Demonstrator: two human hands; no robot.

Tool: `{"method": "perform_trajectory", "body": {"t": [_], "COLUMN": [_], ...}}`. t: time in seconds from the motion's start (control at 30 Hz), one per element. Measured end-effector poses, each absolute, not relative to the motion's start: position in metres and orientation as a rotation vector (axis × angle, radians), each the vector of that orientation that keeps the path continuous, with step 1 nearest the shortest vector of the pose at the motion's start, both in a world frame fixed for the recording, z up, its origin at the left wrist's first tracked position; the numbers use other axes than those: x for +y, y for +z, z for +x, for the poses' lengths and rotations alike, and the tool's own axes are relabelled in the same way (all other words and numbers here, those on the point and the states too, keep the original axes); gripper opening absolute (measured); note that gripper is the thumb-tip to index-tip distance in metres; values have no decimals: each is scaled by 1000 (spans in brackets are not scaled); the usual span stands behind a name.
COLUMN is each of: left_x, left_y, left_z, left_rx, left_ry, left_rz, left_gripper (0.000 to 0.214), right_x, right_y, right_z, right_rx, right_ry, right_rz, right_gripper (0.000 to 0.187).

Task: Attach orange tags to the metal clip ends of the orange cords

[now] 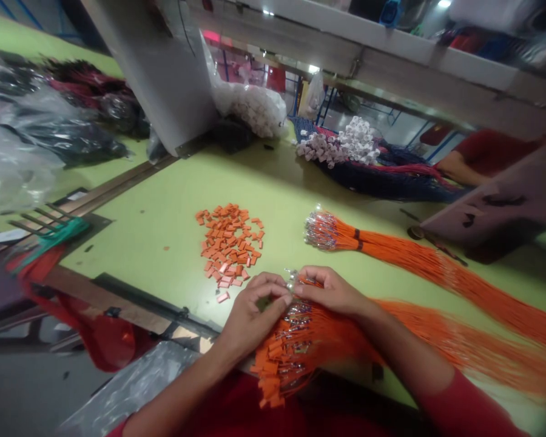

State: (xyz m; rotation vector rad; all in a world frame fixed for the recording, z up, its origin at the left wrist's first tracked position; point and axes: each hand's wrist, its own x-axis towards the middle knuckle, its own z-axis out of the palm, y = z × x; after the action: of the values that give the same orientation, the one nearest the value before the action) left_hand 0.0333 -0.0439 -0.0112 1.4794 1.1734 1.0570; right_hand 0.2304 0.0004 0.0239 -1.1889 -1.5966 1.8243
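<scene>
Left hand (253, 312) and right hand (328, 292) both pinching wires (341, 337) at the tips (300, 311), lengthwise off right; clips (230, 237) lie past the nearer left.

Smooth plastic pieces (227, 235) and plastic-coated wires (400, 251) with shiny metal ends (319, 232) top the smooth desk (150, 227), glossy plastic film (139, 382) by its near edge.

no text, label, brand, number or sign can be read.
</scene>
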Motion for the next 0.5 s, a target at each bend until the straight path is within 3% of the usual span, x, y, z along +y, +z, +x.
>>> {"method": "perform_trajectory", "body": {"t": [0.13, 0.27, 0.37, 0.5], "left_x": [-47, -51, -58, -69], "left_y": [-14, -13, -12, -15], "left_z": [37, 36, 20, -24], "left_rx": [1209, 1240, 1312, 1686], "left_ry": [1123, 1122, 1099, 1084], "left_rz": [1482, 1521, 1667, 1859], "left_gripper": [13, 14, 12, 28], "right_x": [1, 2, 1, -2], "right_y": [26, 29, 28, 23], "right_z": [232, 232, 231, 230], "right_rx": [-1698, -1889, -1815, -1644], "right_ry": [1869, 1677, 1680, 1694], "right_rz": [-1172, -1164, -1195, -1259], "right_gripper": [25, 17, 19, 27]}}
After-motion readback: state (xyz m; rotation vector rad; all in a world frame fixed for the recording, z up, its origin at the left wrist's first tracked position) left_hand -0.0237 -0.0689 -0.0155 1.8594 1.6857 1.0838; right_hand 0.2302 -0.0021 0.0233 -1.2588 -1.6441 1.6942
